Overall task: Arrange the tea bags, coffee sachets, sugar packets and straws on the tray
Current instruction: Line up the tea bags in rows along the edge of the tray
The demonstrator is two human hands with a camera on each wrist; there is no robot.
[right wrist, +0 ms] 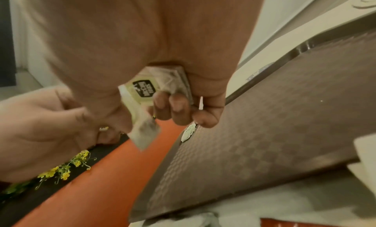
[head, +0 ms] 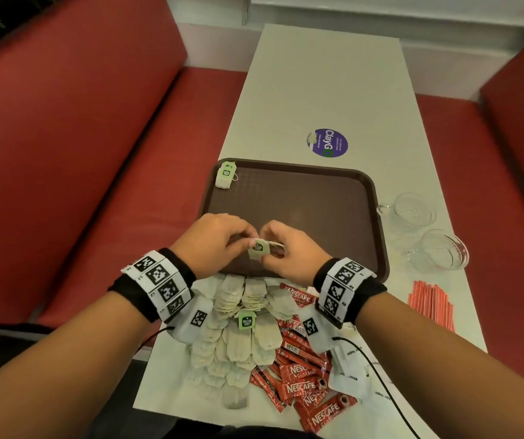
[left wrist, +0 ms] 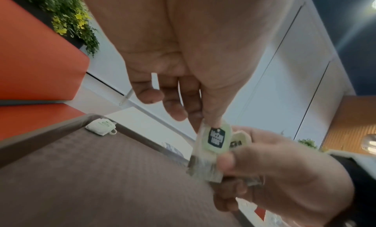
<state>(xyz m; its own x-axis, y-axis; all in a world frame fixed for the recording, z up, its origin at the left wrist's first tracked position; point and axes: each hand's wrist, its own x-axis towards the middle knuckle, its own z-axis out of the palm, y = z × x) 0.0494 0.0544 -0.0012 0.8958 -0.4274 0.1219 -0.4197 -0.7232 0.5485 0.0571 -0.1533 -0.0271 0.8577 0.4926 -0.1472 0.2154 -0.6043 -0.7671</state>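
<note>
— While both hands hovered over the near edge of the dark brown textured plastic tray (head: 333,198), what did each one have hold of?

— The left hand (head: 213,242) pinched the top of a pale paper tea bag with a green tag (head: 258,248) between thumb and fingertips. The right hand (head: 289,251) had its fingers curled round a small stack of the same tea bags (right wrist: 173,84), pressed into its palm, and its thumb lay on the front bag too.

— So the two hands met?

— Yes, they touched at that front bag, above the tray.

— Was anything already on the tray?

— One tea bag with a green tag (head: 225,175) lay flat in the far left corner, against the rim.

— And the other supplies?

— A heap of loose tea bags (head: 238,337) sat on the white tabletop (head: 327,83) just in front of the tray, partly under the wrists. Red Nescafe coffee sachets (head: 305,375) lay scattered to its right, touching it. White sugar packets (head: 349,372) lay beside those, under the right forearm. A bundle of red-and-white straws (head: 431,302) rested near the right edge.

— Anything else?

— Two clear glass cups (head: 425,229) stood right of the tray, and a round purple sticker (head: 327,143) sat beyond it.
</note>
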